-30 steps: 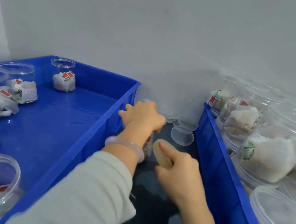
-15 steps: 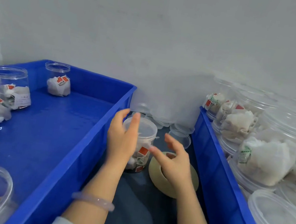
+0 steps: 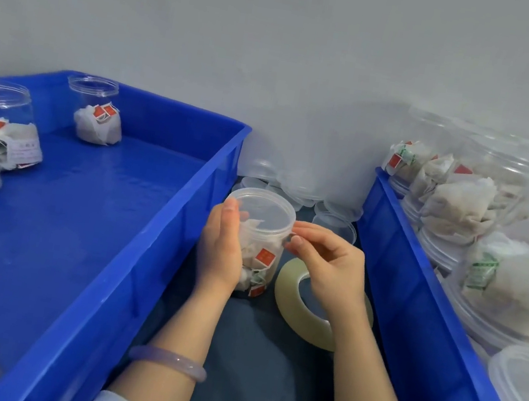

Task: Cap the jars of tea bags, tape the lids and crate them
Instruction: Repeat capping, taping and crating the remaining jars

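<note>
– Plastic jar [image 3: 264,256] w/ tea bags: where is it kept now?
– It is stood upright on the dark cloth surface [image 3: 256,372], btwn the left crate [image 3: 162,270] & the right crate [image 3: 397,290]. Its lid [image 3: 263,209] is already seated. The left grip [image 3: 222,252] is wrapped round the side wall.
– And the right grip [image 3: 325,265]?
– The lid's rim is pinched btwn thumb & forefinger. Whether a tape end is also caught there cannot be told, since clear tape is not made out vs. clear plastic.
– What is changed vs. a sec ago?
– The lid is no longer pressed from above by the left grip, & the tape roll [image 3: 286,294] is no longer carried in the right one. It is laid flat on the surface, just beside the jar & partly hidden under the right wrist. The jar is now steadied by its side instead.
– Meaning for the task?
– Capping of this jar is judged done, & taping is prob. being set up. Crating is not yet done, though the left crate, w/ other jars [image 3: 96,114] in it, is right alongside.
– Any risk?
– The jar could be tipped while tape is drawn round, so a firm side hold is needed.
</note>
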Action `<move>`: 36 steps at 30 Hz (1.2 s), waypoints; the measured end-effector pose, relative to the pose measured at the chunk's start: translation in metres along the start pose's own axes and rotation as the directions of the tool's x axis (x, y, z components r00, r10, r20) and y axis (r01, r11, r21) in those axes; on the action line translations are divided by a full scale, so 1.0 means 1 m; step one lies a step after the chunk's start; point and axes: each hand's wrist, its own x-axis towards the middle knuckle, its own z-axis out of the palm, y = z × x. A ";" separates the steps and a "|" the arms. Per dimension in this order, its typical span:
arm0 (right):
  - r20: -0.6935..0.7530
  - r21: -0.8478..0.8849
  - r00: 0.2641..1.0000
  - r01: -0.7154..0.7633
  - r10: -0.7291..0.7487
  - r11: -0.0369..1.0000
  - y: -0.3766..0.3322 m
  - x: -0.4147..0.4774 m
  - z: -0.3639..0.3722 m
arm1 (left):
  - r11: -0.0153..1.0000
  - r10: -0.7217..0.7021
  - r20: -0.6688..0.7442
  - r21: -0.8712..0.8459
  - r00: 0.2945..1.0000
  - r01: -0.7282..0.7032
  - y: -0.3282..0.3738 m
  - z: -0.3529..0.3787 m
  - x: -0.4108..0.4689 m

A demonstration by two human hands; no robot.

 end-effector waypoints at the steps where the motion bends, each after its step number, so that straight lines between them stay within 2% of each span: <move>1: 0.014 -0.018 1.000 -0.008 0.009 1.000 -0.001 0.000 -0.001 | 1.000 0.011 -0.004 0.008 1.000 -0.011 0.000 0.000 0.000; 8: 0.103 -0.145 0.993 -0.039 0.055 0.989 -0.005 0.001 -0.016 | 0.998 0.066 -0.007 0.026 0.998 -0.065 0.001 0.001 0.001; 10: 0.028 -0.274 0.998 0.061 -0.055 0.960 -0.003 -0.001 -0.011 | 0.997 0.069 0.012 0.029 0.998 -0.069 0.001 0.000 0.001; 12: -0.029 -0.437 0.973 0.192 -0.228 0.879 0.000 -0.003 -0.007 | 0.994 0.092 0.026 0.061 0.995 -0.093 0.001 -0.001 0.002; 13: -0.046 -0.464 0.963 0.216 -0.267 0.859 0.002 -0.004 -0.006 | 0.992 0.099 0.026 0.072 0.995 -0.101 0.001 -0.001 0.002; 14: -0.058 -0.445 0.966 0.201 -0.252 0.872 0.002 -0.005 -0.005 | 0.992 0.102 0.026 0.075 0.994 -0.103 0.001 -0.001 0.002; 17: -0.092 -0.226 0.995 0.014 -0.035 0.974 -0.001 -0.003 -0.006 | 0.992 0.106 0.028 0.069 0.994 -0.108 -0.001 -0.001 0.002; 20: -0.069 -0.059 0.994 -0.092 0.088 0.994 -0.005 0.001 -0.009 | 0.991 0.119 0.031 0.060 0.992 -0.120 -0.002 -0.001 0.002; 26: -0.036 -0.060 0.992 -0.120 0.118 0.991 -0.004 0.003 -0.011 | 0.991 0.127 0.037 0.044 0.991 -0.128 -0.002 -0.001 0.003; 31: -0.065 0.057 0.967 -0.244 0.248 0.968 0.000 0.009 -0.003 | 0.992 0.125 0.049 0.018 0.991 -0.126 -0.002 -0.002 0.005; 36: -0.137 0.405 0.858 -0.407 0.495 0.819 0.004 0.016 0.017 | 0.992 0.026 0.136 -0.124 0.990 -0.009 -0.003 0.001 0.006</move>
